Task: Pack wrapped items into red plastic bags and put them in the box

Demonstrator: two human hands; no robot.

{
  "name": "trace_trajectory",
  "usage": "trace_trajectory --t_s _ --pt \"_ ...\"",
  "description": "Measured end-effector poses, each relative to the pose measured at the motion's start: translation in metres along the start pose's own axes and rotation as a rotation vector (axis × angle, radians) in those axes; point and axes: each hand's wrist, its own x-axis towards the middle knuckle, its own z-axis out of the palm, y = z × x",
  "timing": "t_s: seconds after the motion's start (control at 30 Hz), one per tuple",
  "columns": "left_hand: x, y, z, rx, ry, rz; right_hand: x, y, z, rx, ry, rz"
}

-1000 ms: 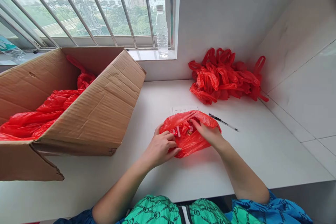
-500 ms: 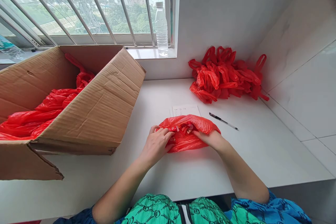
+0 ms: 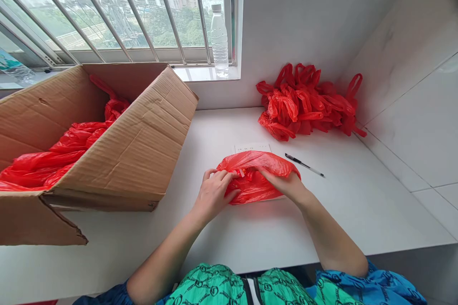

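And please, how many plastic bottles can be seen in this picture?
2: the upright bottle stands on the windowsill, at its right end; the labelled bottle is at the picture's far left edge, partly cut off. Others may be hidden behind the cardboard box.

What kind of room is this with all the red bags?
Maybe a home or a small workroom; I can't tell which. A white countertop runs below a barred window, with an open cardboard box and a heap of red plastic bags on it.
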Motion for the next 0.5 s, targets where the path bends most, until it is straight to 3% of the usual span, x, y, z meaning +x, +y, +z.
trace_trajectory --t_s 0.2,0.37,0.5 --pt "0.002 0.009 -0.007 -0.089 0.084 0.012 -0.004 -0.022 -0.007 -0.067 -0.200 0.160" --pt "0.003 0.012 -0.011 -0.169 0.138 0.006 -0.003 -0.029 -0.009 -0.208 -0.436 0.083" --pt "0.003 0.011 -0.011 -0.151 0.107 0.012 -0.006 -0.023 -0.009 -0.277 -0.412 0.055"
